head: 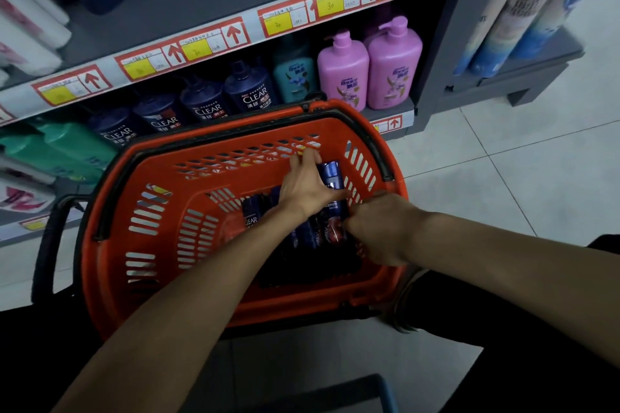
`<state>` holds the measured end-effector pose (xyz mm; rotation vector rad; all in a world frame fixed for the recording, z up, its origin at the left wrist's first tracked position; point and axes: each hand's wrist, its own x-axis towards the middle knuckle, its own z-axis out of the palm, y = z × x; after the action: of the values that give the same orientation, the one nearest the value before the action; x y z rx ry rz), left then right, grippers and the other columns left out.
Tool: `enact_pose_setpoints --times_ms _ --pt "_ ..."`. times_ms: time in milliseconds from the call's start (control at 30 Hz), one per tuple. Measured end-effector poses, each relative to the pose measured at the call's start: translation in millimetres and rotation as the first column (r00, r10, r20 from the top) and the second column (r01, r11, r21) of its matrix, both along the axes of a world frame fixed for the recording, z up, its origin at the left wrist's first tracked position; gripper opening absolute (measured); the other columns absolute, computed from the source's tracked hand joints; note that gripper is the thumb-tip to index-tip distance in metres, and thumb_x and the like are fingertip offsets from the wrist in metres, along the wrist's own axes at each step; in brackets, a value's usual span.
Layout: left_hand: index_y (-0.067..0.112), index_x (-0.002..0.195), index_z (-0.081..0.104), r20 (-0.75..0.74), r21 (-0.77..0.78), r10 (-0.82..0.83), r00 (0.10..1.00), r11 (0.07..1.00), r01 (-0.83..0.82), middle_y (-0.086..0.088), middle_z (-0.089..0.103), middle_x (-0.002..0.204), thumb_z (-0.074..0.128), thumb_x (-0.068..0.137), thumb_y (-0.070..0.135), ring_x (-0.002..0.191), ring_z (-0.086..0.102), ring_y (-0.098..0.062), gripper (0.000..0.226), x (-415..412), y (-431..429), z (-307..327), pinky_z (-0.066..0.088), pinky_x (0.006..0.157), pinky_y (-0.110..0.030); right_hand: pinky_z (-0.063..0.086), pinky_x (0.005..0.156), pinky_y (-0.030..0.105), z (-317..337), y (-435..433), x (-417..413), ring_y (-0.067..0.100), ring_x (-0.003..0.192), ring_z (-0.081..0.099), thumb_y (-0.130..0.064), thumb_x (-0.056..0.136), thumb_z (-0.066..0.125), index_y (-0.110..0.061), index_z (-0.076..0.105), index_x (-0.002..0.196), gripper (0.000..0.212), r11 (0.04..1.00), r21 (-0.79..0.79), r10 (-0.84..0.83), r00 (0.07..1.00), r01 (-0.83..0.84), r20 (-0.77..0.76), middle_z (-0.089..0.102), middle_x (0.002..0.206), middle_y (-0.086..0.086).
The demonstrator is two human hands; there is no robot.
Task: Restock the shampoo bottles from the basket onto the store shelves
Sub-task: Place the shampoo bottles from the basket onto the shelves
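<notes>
An orange plastic basket stands on the floor before the shelves. Several dark blue shampoo bottles lie in its right half. My left hand reaches into the basket, its fingers wrapped around the upper end of one dark blue bottle. My right hand is at the basket's right wall, fingers curled onto the lower end of the bottles; exactly what it grips is hidden. The bottom shelf behind the basket carries a row of dark blue CLEAR bottles.
Two pink pump bottles and a teal bottle stand at the right of the bottom shelf. Green bottles lie at the left. Price labels line the shelf above. White tiled floor lies to the right, beside another rack.
</notes>
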<state>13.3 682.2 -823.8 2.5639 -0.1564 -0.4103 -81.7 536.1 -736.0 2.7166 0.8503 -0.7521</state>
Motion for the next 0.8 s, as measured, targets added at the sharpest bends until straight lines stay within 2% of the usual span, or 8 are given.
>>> enact_pose_setpoints --times_ms 167,233,300,400,467,633,733,800 --pt "0.02 0.135 0.054 -0.097 -0.219 0.05 0.994 0.973 -0.071 0.001 0.041 0.133 0.099 0.053 0.051 0.115 0.048 -0.01 0.098 -4 12 -1 0.037 0.107 -0.022 0.05 0.102 0.043 1 2 3 0.033 0.112 0.064 -0.026 0.093 0.06 -0.016 0.064 0.124 0.032 1.0 0.008 0.002 1.0 -0.002 -0.026 0.067 0.122 0.01" --pt "0.019 0.127 0.061 -0.173 -0.252 0.04 0.984 0.964 -0.083 0.0 0.051 0.13 0.099 0.049 0.051 0.118 0.054 -0.014 0.093 -1 19 -1 0.042 0.112 -0.027 0.052 0.099 0.044 3 3 4 0.033 0.111 0.064 -0.023 0.093 0.06 -0.015 0.065 0.122 0.031 1.0 0.004 0.0 0.999 0.0 -0.049 0.067 0.121 0.011" --pt "0.019 0.117 0.061 -0.259 -0.269 0.012 0.966 0.959 -0.084 0.001 0.065 0.12 0.1 0.051 0.048 0.113 0.063 -0.018 0.082 2 31 2 0.051 0.104 -0.037 0.054 0.096 0.044 7 5 5 0.033 0.11 0.065 -0.021 0.093 0.061 -0.012 0.063 0.125 0.033 1.0 -0.01 -0.021 0.996 0.02 -0.091 0.067 0.122 0.011" --pt "0.012 0.11 0.063 -0.302 -0.294 -0.011 0.953 0.952 -0.082 0.006 0.07 0.1 0.096 0.067 0.034 0.094 0.066 -0.013 0.058 1 48 13 0.049 0.079 -0.022 0.056 0.093 0.042 18 9 8 0.033 0.109 0.065 -0.02 0.094 0.063 -0.008 0.063 0.124 0.032 0.998 -0.031 -0.055 0.986 0.051 -0.156 0.066 0.122 0.013" --pt "0.014 0.104 0.065 -0.287 -0.321 0.001 0.958 0.942 -0.098 0.007 0.069 0.095 0.094 0.071 0.032 0.089 0.065 -0.011 0.048 -4 56 22 0.044 0.072 -0.019 0.055 0.09 0.038 28 16 10 0.033 0.109 0.065 -0.015 0.094 0.062 -0.006 0.063 0.122 0.029 0.996 -0.057 -0.081 0.977 0.072 -0.197 0.065 0.12 0.014" --pt "0.018 0.088 0.067 -0.183 -0.375 0.038 0.982 0.921 -0.106 0.005 0.069 0.085 0.093 0.073 0.03 0.078 0.063 -0.009 0.033 -1 76 56 0.046 0.074 -0.026 0.051 0.07 0.031 40 27 27 0.024 0.082 0.059 0.0 0.091 0.06 -0.008 0.061 0.099 0.011 0.986 -0.101 -0.152 0.954 0.13 -0.258 0.056 0.087 0.006" --pt "0.011 0.101 0.068 -0.117 -0.362 -0.011 0.993 0.932 -0.033 -0.002 0.072 0.095 0.088 0.08 0.032 0.086 0.065 -0.013 0.036 9 97 96 0.049 0.081 -0.031 0.05 0.071 0.031 50 33 38 0.025 0.084 0.06 -0.002 0.092 0.059 -0.009 0.06 0.106 0.016 0.982 -0.102 -0.179 0.953 0.158 -0.244 0.058 0.092 0.007" --pt "0.01 0.106 0.069 -0.063 -0.335 -0.036 0.997 0.942 0.013 -0.007 0.073 0.102 0.085 0.083 0.035 0.093 0.067 -0.016 0.037 14 112 123 0.051 0.085 -0.033 0.051 0.075 0.032 56 40 46 0.029 0.096 0.065 -0.011 0.095 0.059 -0.009 0.062 0.116 0.022 0.976 -0.087 -0.215 0.946 0.2 -0.243 0.065 0.107 0.011"
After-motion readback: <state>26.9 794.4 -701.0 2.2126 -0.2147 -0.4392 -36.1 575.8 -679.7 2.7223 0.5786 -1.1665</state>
